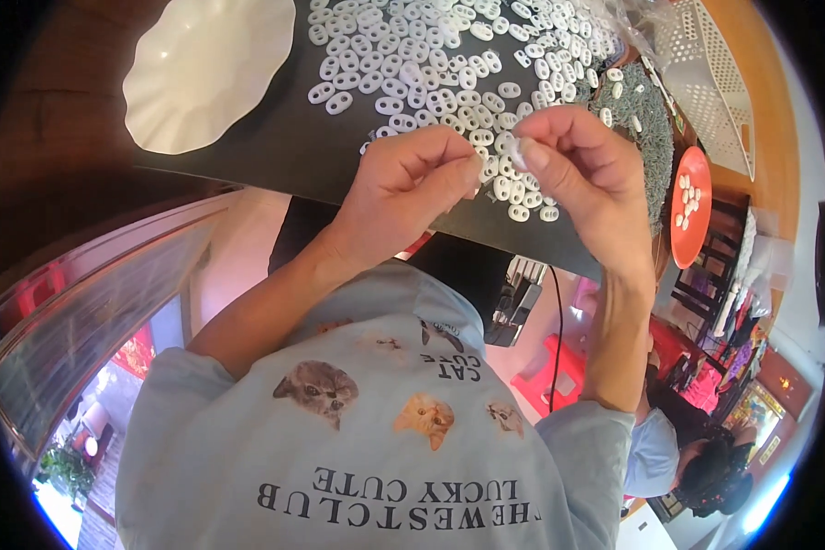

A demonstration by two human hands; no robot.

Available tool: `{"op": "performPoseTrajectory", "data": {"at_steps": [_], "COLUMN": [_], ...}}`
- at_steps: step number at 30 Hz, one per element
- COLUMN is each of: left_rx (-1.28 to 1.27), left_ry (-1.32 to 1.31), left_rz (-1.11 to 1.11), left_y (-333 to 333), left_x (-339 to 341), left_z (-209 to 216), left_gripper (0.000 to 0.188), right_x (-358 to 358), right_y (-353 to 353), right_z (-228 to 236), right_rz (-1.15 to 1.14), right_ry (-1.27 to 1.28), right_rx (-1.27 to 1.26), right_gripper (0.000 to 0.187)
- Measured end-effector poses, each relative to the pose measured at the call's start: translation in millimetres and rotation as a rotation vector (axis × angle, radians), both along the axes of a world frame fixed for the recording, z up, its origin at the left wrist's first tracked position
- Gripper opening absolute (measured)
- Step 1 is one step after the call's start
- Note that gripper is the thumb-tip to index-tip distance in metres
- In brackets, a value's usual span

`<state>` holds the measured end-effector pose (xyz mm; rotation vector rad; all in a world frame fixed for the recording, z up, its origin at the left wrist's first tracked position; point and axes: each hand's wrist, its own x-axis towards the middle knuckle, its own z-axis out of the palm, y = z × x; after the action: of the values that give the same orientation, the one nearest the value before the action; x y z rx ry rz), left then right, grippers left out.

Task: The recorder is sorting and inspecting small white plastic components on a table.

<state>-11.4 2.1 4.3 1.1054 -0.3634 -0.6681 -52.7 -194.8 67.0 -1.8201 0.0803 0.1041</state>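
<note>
1. Pinching a small white piece (520, 154) at 1 o'clock, the right hand (588, 179) has its thumb and forefinger closed on it.
2. The left hand (408, 183), near 12 o'clock, has its thumb and forefinger drawn together; I cannot tell whether anything sits between them.
3. White two-holed ovals (417, 75) lie scattered across the dark tabletop (247, 151) from 12 to 1 o'clock, just beyond the hands.
4. A grey-green mass (649, 128) lies toward 2 o'clock.
5. A wavy-edged cream dish (211, 73) rests near 11 o'clock.
6. Between 2 and 3 o'clock, an orange-red plate (686, 250) holds more white pieces.
</note>
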Motion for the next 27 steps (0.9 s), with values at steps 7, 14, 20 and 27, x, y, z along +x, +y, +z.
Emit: {"op": "performPoseTrajectory", "data": {"at_steps": [7, 14, 20, 27], "left_rx": [0.037, -0.006, -0.024, -0.003], "left_ry": [-0.074, -0.031, -0.009, -0.018], "left_rz": [-0.079, -0.104, -0.086, -0.094], "left_y": [3.0, 1.8, 1.9, 1.3], "left_x": [-3.2, -3.9, -4.8, -4.4], "left_z": [3.0, 5.8, 4.5, 1.0], "left_gripper": [0.017, 0.014, 0.015, 0.015], "right_x": [-6.2, -10.1, -11.9, -12.0], "right_y": [10.2, 10.5, 12.6, 12.8], "right_z": [6.9, -2.5, 1.3, -1.3], "right_rz": [-0.064, -0.033, -0.079, -0.077], "right_ry": [0.067, -0.003, 0.022, 0.014], "right_rx": [0.100, 0.083, 0.050, 0.042], "right_gripper": [0.014, 0.016, 0.018, 0.020]}}
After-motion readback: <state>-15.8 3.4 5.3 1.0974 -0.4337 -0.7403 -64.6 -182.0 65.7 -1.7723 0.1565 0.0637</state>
